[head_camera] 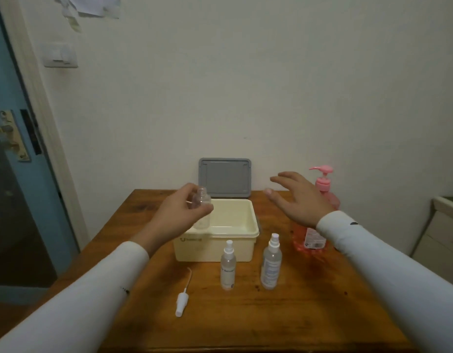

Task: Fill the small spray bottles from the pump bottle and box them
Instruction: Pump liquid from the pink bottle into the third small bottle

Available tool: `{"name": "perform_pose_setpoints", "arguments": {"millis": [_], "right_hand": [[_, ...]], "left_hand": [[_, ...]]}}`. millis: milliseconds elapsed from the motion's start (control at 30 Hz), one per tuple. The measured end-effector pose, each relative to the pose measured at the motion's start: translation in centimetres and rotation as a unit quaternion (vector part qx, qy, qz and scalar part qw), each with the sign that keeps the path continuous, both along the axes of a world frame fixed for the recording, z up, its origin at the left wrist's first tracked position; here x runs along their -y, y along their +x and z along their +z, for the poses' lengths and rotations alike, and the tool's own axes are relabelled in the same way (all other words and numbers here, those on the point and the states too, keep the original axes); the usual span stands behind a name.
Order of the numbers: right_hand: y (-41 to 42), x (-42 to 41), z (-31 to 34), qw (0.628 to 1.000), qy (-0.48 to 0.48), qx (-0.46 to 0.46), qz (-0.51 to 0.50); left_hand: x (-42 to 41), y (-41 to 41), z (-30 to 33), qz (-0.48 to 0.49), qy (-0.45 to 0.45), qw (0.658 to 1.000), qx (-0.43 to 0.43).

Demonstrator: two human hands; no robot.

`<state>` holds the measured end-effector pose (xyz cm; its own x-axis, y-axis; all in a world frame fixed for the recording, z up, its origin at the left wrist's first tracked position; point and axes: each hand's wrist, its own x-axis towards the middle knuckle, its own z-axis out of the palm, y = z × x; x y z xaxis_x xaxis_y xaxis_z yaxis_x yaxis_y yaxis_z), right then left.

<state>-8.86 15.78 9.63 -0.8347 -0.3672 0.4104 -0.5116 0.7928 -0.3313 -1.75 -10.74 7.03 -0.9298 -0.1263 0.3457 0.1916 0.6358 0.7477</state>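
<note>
Your left hand (180, 211) grips an uncapped small bottle (202, 208) over the box (215, 240) | your right hand (296, 200) hovers, fingers spread, before the pump bottle (323, 184) | 2 capped spray bottles (228, 266) stand below-between your hands | loose sprayer cap (182, 301) lies below your left hand.

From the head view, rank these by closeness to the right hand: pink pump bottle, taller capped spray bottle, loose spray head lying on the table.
Measured from the right hand:
1. Pink pump bottle, just behind the hand, partly hidden by it.
2. Taller capped spray bottle, standing in front of the box, toward the person.
3. Loose spray head, lying at front left, clearly farthest.
</note>
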Motion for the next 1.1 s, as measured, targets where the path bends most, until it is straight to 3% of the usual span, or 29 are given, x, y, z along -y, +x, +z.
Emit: {"name": "perform_pose_setpoints", "arguments": {"millis": [367, 567, 767, 1100], "right_hand": [[-5.5, -6.7, 3.1, 0.99, -0.062, -0.083, -0.1], [-8.6, -9.5, 3.8, 0.985, -0.08, -0.041, -0.144], [-9.7, -9.9, 3.8, 0.989, -0.09, 0.008, -0.117], [-10.7, -9.3, 4.2, 0.99, -0.015, 0.096, -0.097]], "left_hand": [[-10.2, -9.5, 1.6, -0.106, -0.037, 0.994, 0.012], [-15.3, -14.1, 1.5, -0.157, -0.043, 0.986, 0.023], [-18.1, -16.8, 1.4, -0.17, -0.065, 0.983, 0.01], [-19.4, -18.0, 2.6, -0.184, -0.114, 0.976, -0.036]]}}
